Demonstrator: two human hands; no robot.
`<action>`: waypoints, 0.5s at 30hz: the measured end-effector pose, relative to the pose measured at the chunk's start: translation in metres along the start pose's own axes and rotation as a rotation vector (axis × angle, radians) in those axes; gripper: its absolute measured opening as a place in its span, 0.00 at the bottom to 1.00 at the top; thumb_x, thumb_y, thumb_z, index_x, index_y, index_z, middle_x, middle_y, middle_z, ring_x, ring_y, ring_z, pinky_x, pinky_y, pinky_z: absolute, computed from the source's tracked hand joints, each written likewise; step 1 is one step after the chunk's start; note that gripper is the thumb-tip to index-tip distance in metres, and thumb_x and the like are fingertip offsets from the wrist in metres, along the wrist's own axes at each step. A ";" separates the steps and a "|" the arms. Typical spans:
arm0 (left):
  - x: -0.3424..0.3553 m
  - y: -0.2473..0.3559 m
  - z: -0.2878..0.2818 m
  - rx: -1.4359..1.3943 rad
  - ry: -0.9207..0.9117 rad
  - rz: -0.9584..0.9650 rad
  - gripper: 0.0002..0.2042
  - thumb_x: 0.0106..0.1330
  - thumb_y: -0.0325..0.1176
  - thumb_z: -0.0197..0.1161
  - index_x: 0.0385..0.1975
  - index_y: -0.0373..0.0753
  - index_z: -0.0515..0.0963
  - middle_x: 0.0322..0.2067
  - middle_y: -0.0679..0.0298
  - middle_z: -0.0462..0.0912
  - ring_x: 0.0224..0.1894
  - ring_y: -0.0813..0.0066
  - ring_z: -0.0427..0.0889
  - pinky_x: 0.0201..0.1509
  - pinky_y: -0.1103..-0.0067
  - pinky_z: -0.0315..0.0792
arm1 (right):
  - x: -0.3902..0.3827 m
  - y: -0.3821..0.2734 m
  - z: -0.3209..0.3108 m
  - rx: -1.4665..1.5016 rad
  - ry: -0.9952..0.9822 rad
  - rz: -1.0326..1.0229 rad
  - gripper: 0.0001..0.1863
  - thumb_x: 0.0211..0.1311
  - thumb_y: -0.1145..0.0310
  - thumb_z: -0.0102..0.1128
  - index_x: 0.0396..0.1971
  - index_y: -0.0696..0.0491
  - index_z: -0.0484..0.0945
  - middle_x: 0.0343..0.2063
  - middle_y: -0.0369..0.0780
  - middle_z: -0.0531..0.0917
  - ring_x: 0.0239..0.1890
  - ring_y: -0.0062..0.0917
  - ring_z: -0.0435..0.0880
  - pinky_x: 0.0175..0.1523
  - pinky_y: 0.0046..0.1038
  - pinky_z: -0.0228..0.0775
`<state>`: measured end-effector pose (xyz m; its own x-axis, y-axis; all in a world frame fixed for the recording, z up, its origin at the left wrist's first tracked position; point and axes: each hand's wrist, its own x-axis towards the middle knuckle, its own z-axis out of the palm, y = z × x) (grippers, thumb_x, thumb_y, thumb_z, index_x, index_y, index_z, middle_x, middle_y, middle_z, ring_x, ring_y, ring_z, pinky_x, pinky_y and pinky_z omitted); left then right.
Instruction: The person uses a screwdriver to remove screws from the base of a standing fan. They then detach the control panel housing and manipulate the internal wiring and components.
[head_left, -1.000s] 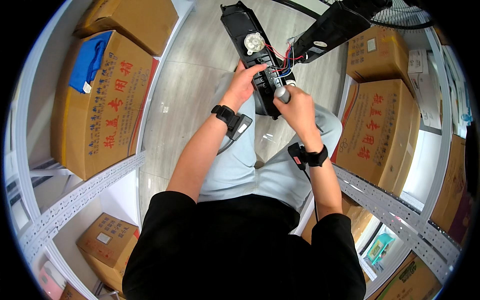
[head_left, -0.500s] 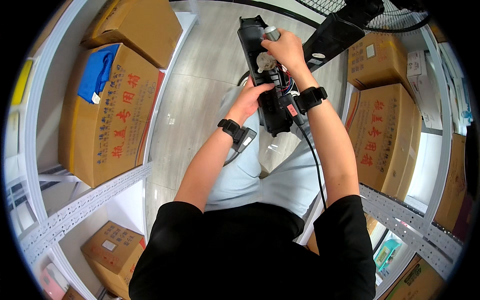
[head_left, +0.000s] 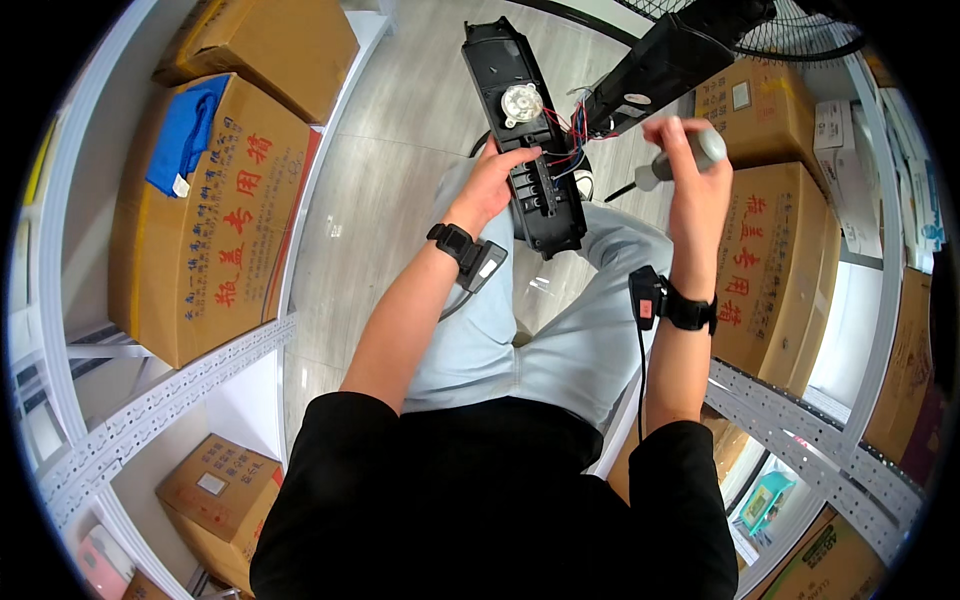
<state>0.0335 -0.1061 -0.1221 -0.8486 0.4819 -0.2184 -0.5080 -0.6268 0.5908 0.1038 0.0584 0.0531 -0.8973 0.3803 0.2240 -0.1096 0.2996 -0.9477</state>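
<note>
A long black plastic housing is tilted above my knees, its open inner side facing up. My left hand grips its left edge, thumb lying over the inside. Near the far end of the housing sits a round whitish part, seemingly a small motor. Thin coloured wires run from the housing to a black fan column beyond it. Off to the right, my right hand is closed around the grey handle of a screwdriver, whose dark shaft points down and left, apart from the housing.
White metal shelves flank me on both sides. Cardboard boxes fill them, such as a large one at left with a blue cloth on top, and another at right. A wire fan grille stands at the far right.
My right hand has drawn the screwdriver away from the housing, to the right and nearer me. The whitish part and the wires show more fully. My left hand keeps its grip, shifted slightly.
</note>
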 end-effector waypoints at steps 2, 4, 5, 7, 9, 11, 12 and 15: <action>0.001 0.000 -0.002 0.008 -0.016 0.000 0.23 0.57 0.20 0.61 0.53 0.37 0.63 0.45 0.59 0.77 0.46 0.66 0.79 0.50 0.70 0.75 | -0.014 0.006 -0.014 -0.057 -0.013 0.004 0.10 0.58 0.64 0.64 0.29 0.55 0.78 0.26 0.34 0.83 0.23 0.09 0.73 0.26 0.13 0.60; 0.001 0.000 -0.002 0.017 -0.014 0.009 0.23 0.57 0.21 0.61 0.53 0.37 0.63 0.45 0.59 0.77 0.45 0.66 0.79 0.49 0.69 0.75 | -0.024 0.016 -0.012 -0.321 -0.074 -0.053 0.10 0.54 0.65 0.66 0.30 0.54 0.77 0.24 0.37 0.83 0.25 0.15 0.77 0.30 0.21 0.67; 0.002 -0.002 -0.004 0.012 -0.005 0.010 0.23 0.57 0.21 0.61 0.52 0.37 0.64 0.45 0.59 0.77 0.45 0.66 0.79 0.49 0.69 0.75 | -0.030 0.021 -0.003 -0.460 -0.085 -0.104 0.10 0.53 0.66 0.67 0.31 0.54 0.77 0.24 0.38 0.82 0.25 0.18 0.79 0.31 0.23 0.70; 0.004 -0.002 -0.005 0.003 0.007 0.012 0.23 0.57 0.21 0.62 0.52 0.37 0.64 0.45 0.59 0.77 0.45 0.66 0.79 0.49 0.68 0.75 | -0.038 0.032 0.011 -0.633 -0.244 0.072 0.14 0.49 0.63 0.67 0.34 0.53 0.78 0.25 0.47 0.82 0.30 0.39 0.83 0.36 0.33 0.73; 0.003 -0.002 -0.001 0.003 0.006 0.010 0.23 0.57 0.21 0.62 0.53 0.38 0.64 0.45 0.59 0.76 0.47 0.66 0.78 0.51 0.69 0.74 | -0.049 0.051 0.026 -0.713 -0.323 -0.017 0.15 0.48 0.63 0.67 0.34 0.54 0.77 0.27 0.48 0.82 0.32 0.44 0.82 0.36 0.38 0.73; 0.002 -0.001 0.000 0.003 0.005 0.028 0.23 0.57 0.21 0.62 0.53 0.38 0.64 0.45 0.59 0.76 0.47 0.66 0.78 0.51 0.70 0.74 | -0.057 0.066 0.039 -0.762 -0.351 -0.034 0.16 0.49 0.61 0.67 0.34 0.55 0.77 0.27 0.49 0.82 0.31 0.45 0.81 0.35 0.38 0.73; 0.001 -0.001 0.000 0.003 0.030 0.020 0.23 0.57 0.21 0.61 0.53 0.38 0.64 0.46 0.59 0.76 0.47 0.66 0.78 0.52 0.70 0.74 | -0.061 0.071 0.044 -0.805 -0.362 -0.057 0.17 0.49 0.63 0.67 0.36 0.55 0.74 0.26 0.48 0.82 0.30 0.44 0.81 0.35 0.40 0.73; 0.002 -0.001 -0.005 0.005 0.041 0.040 0.23 0.57 0.20 0.61 0.54 0.37 0.64 0.45 0.59 0.76 0.47 0.67 0.78 0.52 0.70 0.74 | -0.065 0.087 0.055 -0.838 -0.337 -0.058 0.18 0.48 0.65 0.66 0.38 0.54 0.71 0.28 0.48 0.82 0.30 0.45 0.81 0.35 0.40 0.73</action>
<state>0.0310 -0.1075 -0.1268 -0.8735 0.4311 -0.2263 -0.4731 -0.6416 0.6038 0.1294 0.0113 -0.0566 -0.9922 0.1077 0.0628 0.0703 0.8993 -0.4316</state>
